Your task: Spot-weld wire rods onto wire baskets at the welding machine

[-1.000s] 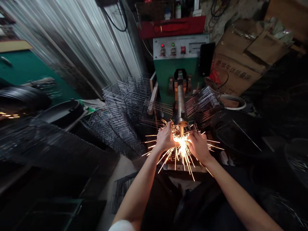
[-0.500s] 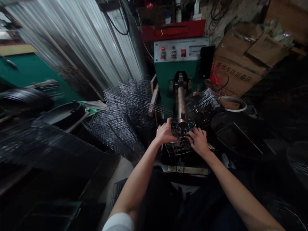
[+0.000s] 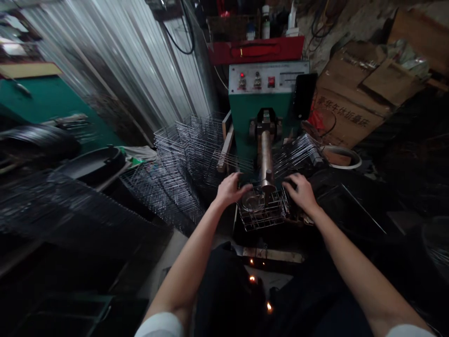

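A small silvery wire rack rests beneath the metal welding arm of the machine. A round, clear-looking piece shows in its left half; what it is I cannot make out. My left hand is at the rack's left back corner, thumb stretched toward the arm and fingers apart from it. On the other side, my right hand is beside the rack's right edge, fingers loosely bent, with a gap to the thumb. I see no wire gripped in either hand, though light contact with the rack cannot be ruled out.
Glowing sparks drop in front of my legs. Stacked wire grids stand left of the green machine. Wire rods lie to its right, near a white-rimmed bowl. A black phone hangs on the machine; a cardboard box stands behind.
Both hands have spread outward, from close around the welding tip to the rack's two sides. Sparks have appeared below. The view has shifted slightly.
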Available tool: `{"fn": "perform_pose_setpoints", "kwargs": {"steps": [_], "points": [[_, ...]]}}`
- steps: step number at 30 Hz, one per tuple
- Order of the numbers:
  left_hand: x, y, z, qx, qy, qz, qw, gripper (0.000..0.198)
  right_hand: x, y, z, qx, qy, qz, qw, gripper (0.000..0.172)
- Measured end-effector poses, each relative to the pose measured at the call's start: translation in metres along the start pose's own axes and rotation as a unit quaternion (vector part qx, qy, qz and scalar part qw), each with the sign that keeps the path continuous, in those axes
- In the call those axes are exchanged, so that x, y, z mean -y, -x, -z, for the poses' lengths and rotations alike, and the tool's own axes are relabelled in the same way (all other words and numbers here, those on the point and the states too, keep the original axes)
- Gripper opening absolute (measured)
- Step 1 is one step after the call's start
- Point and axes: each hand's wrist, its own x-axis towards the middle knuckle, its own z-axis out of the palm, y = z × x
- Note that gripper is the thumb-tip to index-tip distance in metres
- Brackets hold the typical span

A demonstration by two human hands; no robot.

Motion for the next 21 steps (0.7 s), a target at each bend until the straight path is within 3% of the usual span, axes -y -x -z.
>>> {"fn": "perform_pose_setpoints", "kwargs": {"steps": [3,8,10,14,16,18,20,21], "points": [[0.020,-0.013,0.008,0.032,-0.056,0.060,0.996,0.035,-0.027,-0.038,0.003,0.055,-0.012,-0.024,0.998,0.026],[0.038,-0.027,0.004,0.105,-0.049,0.054,0.992,0.025,-0.059,-0.074,-0.004,0.198,-0.083,-0.040,0.976,0.036],[0.036,-0.034,-0.001,0.100,-0.048,0.060,0.992,0.023,-0.068,-0.082,-0.009,0.227,-0.111,-0.046,0.966,0.046],[0.026,-0.040,0.004,0.047,-0.051,0.092,0.993,0.025,-0.080,-0.092,-0.017,0.218,-0.148,-0.082,0.961,0.055],[0.023,-0.026,0.016,-0.012,-0.044,0.098,0.994,0.030,-0.084,-0.090,-0.014,0.222,-0.169,-0.106,0.954,0.058],[0.021,0.005,0.025,-0.102,-0.012,0.104,0.989,0.035,-0.086,-0.081,-0.007,0.234,-0.195,-0.128,0.944,0.060],[0.017,0.047,0.021,-0.176,0.044,0.113,0.977,0.037,-0.087,-0.070,0.001,0.234,-0.221,-0.145,0.936,0.059],[0.015,0.069,0.012,-0.183,0.067,0.124,0.973,0.038,-0.088,-0.065,0.004,0.228,-0.233,-0.152,0.933,0.057]]}}
